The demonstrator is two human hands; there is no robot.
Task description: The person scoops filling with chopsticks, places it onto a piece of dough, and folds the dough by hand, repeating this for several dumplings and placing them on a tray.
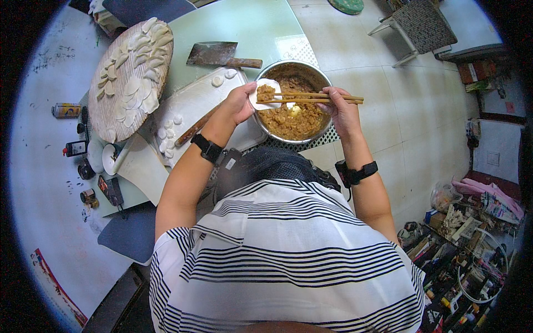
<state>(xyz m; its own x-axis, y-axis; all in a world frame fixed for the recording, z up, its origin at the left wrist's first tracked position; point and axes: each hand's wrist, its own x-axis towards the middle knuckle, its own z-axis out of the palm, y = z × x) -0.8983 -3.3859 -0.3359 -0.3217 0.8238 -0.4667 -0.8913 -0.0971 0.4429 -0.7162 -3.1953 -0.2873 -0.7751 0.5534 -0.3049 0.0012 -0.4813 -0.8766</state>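
Observation:
My left hand [241, 103] holds a round dough wrapper [272, 86] over the left rim of a steel bowl [300, 141]. A lump of minced filling [265, 91] lies on the wrapper. In my right hand [342, 109] is a pair of wooden chopsticks [308, 100], level above the bowl, their tips at the lump. More brown filling [300, 125] fills the bowl, with a pale spoon-like piece [295, 110] partly sunk in it. Left of the bowl, a floured board [200, 106] carries a rolling pin [198, 125] and several small dough pieces [168, 133].
A round tray [120, 83] at the left bears folded dumplings [150, 50] and flat wrappers [135, 98]. A cleaver [214, 54] lies on the glass table [233, 21] beyond the board. Jars, a can [66, 110] and a small bowl [110, 158] stand farther left.

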